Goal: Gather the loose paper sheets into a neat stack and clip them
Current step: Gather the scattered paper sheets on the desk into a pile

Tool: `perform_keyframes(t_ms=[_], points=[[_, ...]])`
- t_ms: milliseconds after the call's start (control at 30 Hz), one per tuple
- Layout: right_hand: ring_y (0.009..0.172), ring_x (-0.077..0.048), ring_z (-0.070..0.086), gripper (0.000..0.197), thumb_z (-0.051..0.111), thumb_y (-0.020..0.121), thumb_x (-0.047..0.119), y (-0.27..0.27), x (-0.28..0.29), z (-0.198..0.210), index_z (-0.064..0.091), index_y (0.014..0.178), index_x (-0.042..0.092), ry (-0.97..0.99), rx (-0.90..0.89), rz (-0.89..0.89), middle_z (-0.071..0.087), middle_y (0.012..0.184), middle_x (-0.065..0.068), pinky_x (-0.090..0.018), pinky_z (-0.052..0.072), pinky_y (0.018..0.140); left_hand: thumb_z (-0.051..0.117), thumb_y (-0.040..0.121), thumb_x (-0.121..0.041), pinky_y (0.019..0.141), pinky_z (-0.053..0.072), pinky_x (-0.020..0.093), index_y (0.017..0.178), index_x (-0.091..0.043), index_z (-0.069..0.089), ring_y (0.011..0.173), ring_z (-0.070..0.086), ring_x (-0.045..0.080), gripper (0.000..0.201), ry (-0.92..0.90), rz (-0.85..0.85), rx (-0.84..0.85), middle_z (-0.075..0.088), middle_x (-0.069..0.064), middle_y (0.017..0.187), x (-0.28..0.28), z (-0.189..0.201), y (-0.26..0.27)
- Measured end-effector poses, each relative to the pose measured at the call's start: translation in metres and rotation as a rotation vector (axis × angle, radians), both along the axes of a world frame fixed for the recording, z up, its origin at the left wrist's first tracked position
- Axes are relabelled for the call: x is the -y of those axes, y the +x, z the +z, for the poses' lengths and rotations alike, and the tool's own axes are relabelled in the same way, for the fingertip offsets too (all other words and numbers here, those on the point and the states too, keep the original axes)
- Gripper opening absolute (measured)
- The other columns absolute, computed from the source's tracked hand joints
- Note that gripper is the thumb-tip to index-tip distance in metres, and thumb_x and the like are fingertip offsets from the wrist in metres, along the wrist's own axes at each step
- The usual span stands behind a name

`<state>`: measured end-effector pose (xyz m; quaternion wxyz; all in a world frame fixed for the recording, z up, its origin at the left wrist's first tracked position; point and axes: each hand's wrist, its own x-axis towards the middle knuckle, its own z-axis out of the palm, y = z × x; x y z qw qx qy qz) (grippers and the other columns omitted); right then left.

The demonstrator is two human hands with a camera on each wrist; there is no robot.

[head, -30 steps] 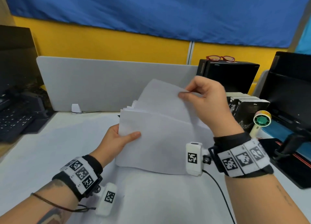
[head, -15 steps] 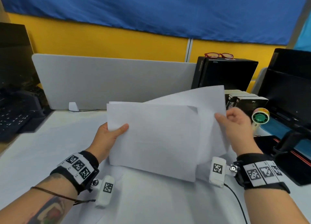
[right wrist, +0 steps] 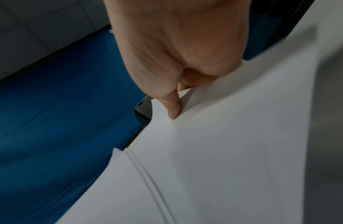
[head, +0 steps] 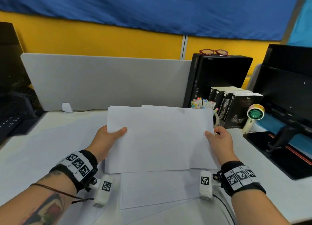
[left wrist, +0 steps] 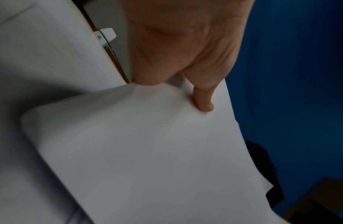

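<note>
Left hand (head: pixel 109 137) pinching left edge of paper stack (head: pixel 157 138), thumb on front face, fingers behind. Right hand (head: pixel 219 140) pinching right edge likewise, thumb on front. Stack held upright above white desk (head: pixel 33 148), lower edge close over loose sheets (head: pixel 160 191) lying flat on desk just in front of it; contact not discernible. Edges not yet flush: rear sheets stepped out at top and right. Step judged: squaring, mid-way. More sheets to collect. No clip seen in any view. Next move likely calls for loosened pinch and tapping lower edge on desk, then adding remaining sheets. Risk: sheets fanning if grip slackens too far.
</note>
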<state>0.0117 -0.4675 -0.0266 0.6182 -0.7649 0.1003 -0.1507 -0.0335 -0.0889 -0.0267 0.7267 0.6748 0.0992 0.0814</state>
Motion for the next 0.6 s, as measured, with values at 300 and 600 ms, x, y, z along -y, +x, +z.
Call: perform_keyframes(t_ms=[300,600], points=[[0.095,-0.029,0.069,0.021,0.072,0.085,0.026,0.006,0.044,-0.010,0.069,0.101,0.013,0.085,-0.061,-0.165,0.073,0.105,-0.014,-0.045,0.055,0.094,0.063,0.100,-0.020,0.084,0.058,0.040,0.130,-0.016,0.067,0.100,0.077,0.019,0.030,-0.299,0.010,0.088,0.079,0.003,0.116,-0.002,0.065,-0.005],[0.099,-0.034,0.068,0.021,0.064,0.093,0.014,-0.002,0.082,0.015,0.068,0.109,0.002,0.234,-0.004,-0.429,0.070,0.108,-0.017,-0.043,0.054,0.085,0.065,0.098,-0.005,0.100,0.055,0.053,0.115,-0.009,0.067,0.108,0.069,0.038,0.018,0.295,-0.126,-0.337,0.073,0.015,0.115,0.030,-0.011,-0.032]])
